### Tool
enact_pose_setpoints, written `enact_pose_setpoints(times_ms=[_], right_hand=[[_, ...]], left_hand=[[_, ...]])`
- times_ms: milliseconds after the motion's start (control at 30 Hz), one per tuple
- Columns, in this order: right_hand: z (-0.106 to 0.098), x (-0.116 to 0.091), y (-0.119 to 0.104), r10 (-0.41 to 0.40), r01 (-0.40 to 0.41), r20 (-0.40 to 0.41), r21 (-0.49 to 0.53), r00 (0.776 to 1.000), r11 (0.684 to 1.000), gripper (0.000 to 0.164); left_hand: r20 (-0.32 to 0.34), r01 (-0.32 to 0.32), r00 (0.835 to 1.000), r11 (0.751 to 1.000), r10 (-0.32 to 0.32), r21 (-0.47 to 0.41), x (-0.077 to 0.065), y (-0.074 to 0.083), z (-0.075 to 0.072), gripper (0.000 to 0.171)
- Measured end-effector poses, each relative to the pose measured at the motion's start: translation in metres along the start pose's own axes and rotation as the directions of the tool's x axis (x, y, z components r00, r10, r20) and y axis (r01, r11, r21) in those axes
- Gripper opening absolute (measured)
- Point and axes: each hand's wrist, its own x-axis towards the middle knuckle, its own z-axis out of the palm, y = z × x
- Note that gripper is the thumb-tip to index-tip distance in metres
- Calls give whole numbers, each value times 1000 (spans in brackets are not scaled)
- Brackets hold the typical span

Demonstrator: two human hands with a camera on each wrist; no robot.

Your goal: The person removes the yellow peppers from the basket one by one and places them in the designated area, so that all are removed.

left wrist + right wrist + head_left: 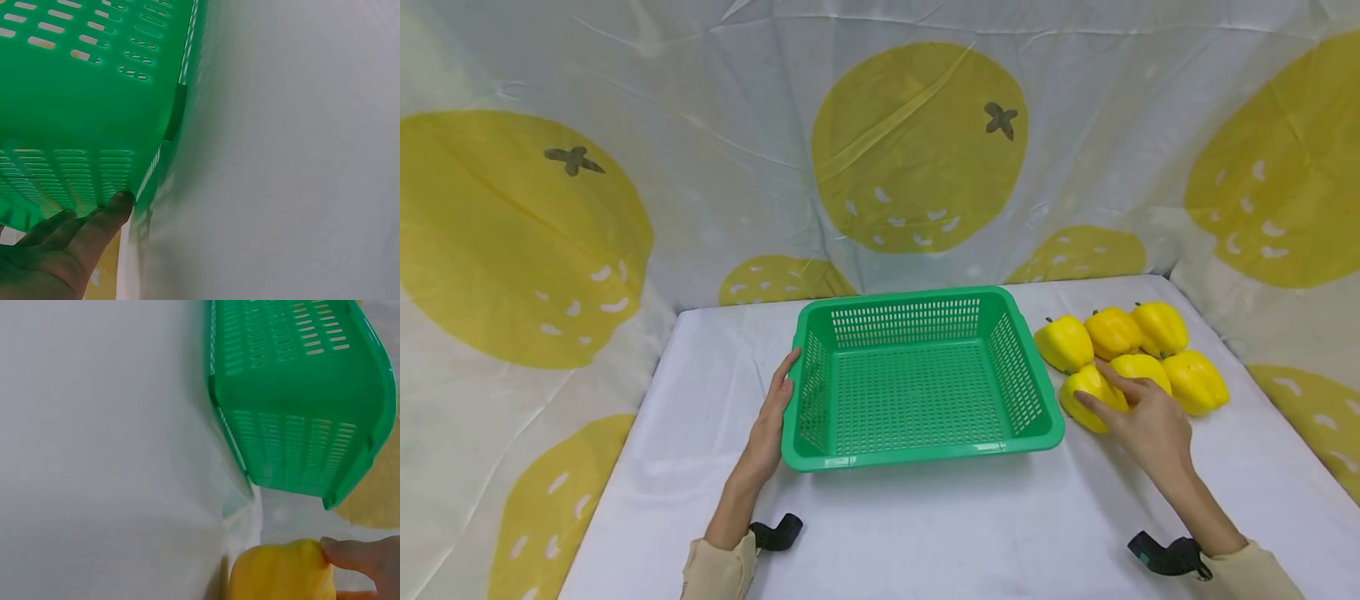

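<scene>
A green plastic basket (pixel 917 458) with slotted walls stands in the middle of the table. My left hand (pixel 765 425) rests against its left side, fingers straight along the slotted wall in the left wrist view. To the basket's right, my right hand (pixel 1150 429) holds the nearest yellow bell pepper (pixel 1086 383) between thumb and fingers. That bell pepper (pixel 281 572) shows at the bottom of the right wrist view, with the thumb on its upper edge. Its underside is hidden in the head view.
Several more yellow bell peppers (pixel 1197 383) sit close together beyond and beside the right hand. White cloth (pixel 917 533) covers the table. A curtain (pixel 917 150) printed with large yellow fruit hangs behind and along both sides. Each wrist wears a black device (pixel 778 532).
</scene>
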Motion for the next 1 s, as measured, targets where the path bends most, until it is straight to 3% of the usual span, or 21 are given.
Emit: enact_pose_setpoints(times_ms=[533, 1000], right_hand=[[13, -6, 0, -23, 19, -88, -46, 996, 999, 64], [20, -9, 1, -35, 32, -172, -20, 985, 999, 63]], left_hand=[[-1, 11, 1000, 1000, -11, 3, -1, 2, 1, 50], [6, 18, 1000, 1000, -18, -2, 0, 1, 0, 49]])
